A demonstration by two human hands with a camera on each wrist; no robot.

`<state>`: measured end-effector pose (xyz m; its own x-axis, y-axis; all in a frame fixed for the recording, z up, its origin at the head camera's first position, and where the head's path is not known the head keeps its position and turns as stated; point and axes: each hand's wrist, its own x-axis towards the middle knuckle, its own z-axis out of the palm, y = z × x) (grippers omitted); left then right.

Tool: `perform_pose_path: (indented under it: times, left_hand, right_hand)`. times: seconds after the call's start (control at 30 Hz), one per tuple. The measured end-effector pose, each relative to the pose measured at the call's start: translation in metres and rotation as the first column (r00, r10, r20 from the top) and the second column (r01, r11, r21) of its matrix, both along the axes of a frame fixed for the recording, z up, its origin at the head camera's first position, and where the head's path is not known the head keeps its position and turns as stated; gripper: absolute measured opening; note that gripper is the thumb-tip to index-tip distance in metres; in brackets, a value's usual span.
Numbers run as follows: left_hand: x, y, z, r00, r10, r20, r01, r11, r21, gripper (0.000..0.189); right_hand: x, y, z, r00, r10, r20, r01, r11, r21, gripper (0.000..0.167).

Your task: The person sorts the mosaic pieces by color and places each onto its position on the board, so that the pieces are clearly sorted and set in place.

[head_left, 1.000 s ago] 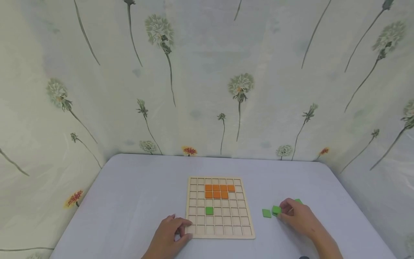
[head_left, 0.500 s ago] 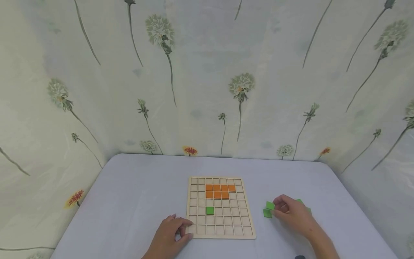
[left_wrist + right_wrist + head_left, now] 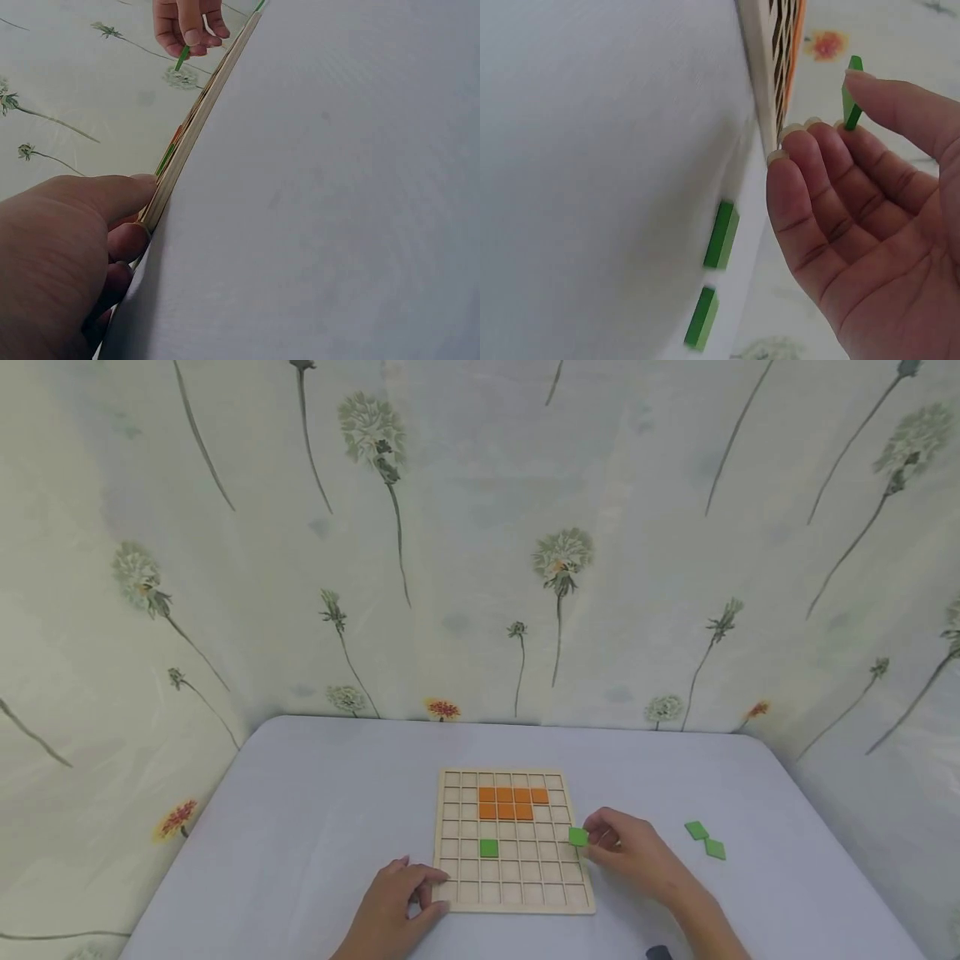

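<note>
A square wooden grid board lies on the white table. Orange tiles fill two rows in its upper part, and one green tile sits in a cell lower down. My left hand rests at the board's lower left corner, thumb and index fingertips touching its edge, as the left wrist view also shows. My right hand pinches a green tile between thumb and index finger, over the board's right edge. In the right wrist view this held tile stands nearly edge-on, the other fingers loosely curved.
Two loose green tiles, one farther back and one nearer, lie on the table right of my right hand. A dark object shows at the bottom edge of the head view. A dandelion-print cloth hangs behind the table.
My right hand has moved left from the loose tiles to the board, carrying a green tile. The loose tile nearest the board no longer shows. My left hand stays put.
</note>
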<state>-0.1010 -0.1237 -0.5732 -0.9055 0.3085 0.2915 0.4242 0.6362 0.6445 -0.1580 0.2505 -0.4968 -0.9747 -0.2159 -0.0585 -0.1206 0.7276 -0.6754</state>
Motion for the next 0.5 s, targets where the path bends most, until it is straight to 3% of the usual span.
perform_pose_path:
  times: [0.23, 0.5]
  left_hand:
    - [0.001, 0.001, 0.003, 1.000, 0.010, 0.022, -0.010, 1.000, -0.006, 0.027]
    - [0.001, 0.001, 0.006, 0.998, 0.024, 0.064, -0.024, 1.000, -0.007, 0.027]
  right_hand:
    - [-0.008, -0.023, -0.001, 0.990, 0.136, -0.030, -0.136, 0.991, -0.003, 0.022]
    - [-0.014, -0.043, -0.007, 0.974, 0.219, -0.049, -0.219, 0.976, 0.012, 0.021]
